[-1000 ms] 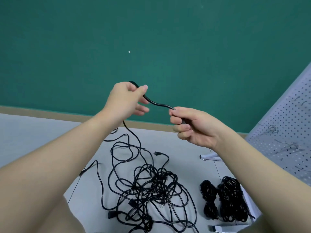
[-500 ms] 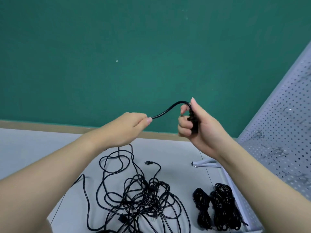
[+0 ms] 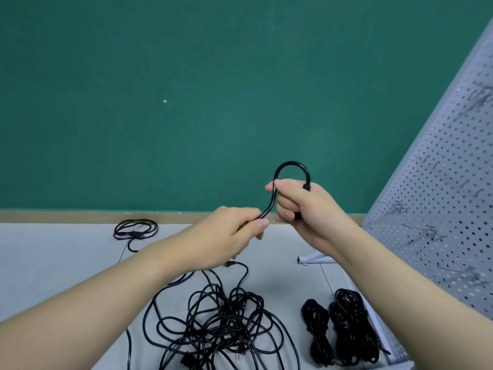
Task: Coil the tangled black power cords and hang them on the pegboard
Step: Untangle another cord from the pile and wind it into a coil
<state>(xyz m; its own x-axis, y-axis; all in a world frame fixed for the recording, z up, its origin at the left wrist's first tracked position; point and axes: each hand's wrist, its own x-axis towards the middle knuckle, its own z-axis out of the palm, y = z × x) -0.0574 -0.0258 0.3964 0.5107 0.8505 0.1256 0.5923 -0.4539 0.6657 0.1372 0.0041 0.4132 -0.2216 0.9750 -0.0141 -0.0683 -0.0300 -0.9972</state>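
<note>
Since the earlier frames, the stretch of cord between the hands has gone from a shallow arc to a tight closed loop (image 3: 292, 169) standing above the right hand (image 3: 306, 212). The left hand (image 3: 232, 236) has closed the distance and now sits just below and left of the right hand, nearly touching it.

Right hand: fingers curled round the plug end of the power cord (image 3: 269, 206), with both legs of the loop held in the fist. Left hand: thumb and fingers pinch the running length just beneath the loop; the cord passes through this hand and drops to the tangled pile (image 3: 221, 321) on the floor, below both hands.

Judgement: this is the first turn of a new coil, so coiling of this cord has only begun. Most of its length remains in the tangle.

Two finished bundles (image 3: 341, 329) lie below the right forearm. The pegboard (image 3: 440, 182) stands to the right of the right hand, its hooks (image 3: 424, 232) bare.
</note>
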